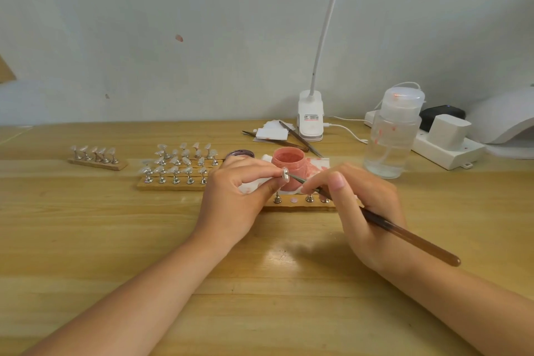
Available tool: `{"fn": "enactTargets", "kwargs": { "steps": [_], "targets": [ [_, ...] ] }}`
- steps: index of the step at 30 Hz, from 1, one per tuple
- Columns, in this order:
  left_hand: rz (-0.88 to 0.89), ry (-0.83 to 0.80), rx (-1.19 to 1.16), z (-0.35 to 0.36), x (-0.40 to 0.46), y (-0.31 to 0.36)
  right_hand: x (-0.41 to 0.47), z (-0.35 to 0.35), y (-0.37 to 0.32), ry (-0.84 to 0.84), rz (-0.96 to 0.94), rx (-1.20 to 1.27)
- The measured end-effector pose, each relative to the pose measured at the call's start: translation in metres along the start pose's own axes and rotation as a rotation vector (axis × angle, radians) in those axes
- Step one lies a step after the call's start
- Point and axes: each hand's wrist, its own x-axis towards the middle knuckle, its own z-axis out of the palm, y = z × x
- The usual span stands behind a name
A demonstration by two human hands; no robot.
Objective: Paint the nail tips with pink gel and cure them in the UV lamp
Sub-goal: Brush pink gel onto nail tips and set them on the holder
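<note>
Brush (384, 224) in my right hand (361, 211), pinched between thumb and fingers, its fine point touching the nail tip (285, 174). My left hand (239, 196) pinches that nail tip on its small stand, holding it above the desk (115, 240), just in front of the open pot of pink gel (289, 166). Below my fingers lies a wooden holder strip (300, 203) with a few metal stands. More nail tips stand in rows (176, 167) to the left. I see the white UV lamp (505, 118) at the far right, well apart.
</note>
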Motion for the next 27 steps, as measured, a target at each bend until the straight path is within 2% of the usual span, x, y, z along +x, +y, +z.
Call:
{"fn": "enactTargets", "kwargs": {
  "steps": [8,12,27],
  "targets": [
    [-0.015,0.004,-0.004,-0.0002,-0.0004,-0.0002,-0.0035,-0.0001,0.0021,-0.049,-0.022,-0.059],
    [0.002,-0.005,0.003,-0.001,0.0,0.0011,-0.0026,0.0004,0.0014,0.023,-0.057,-0.082],
    [0.026,-0.02,-0.001,-0.0012,0.0001,0.0034,-0.0032,-0.0003,0.0001,0.04,-0.011,-0.051]
  ]
}}
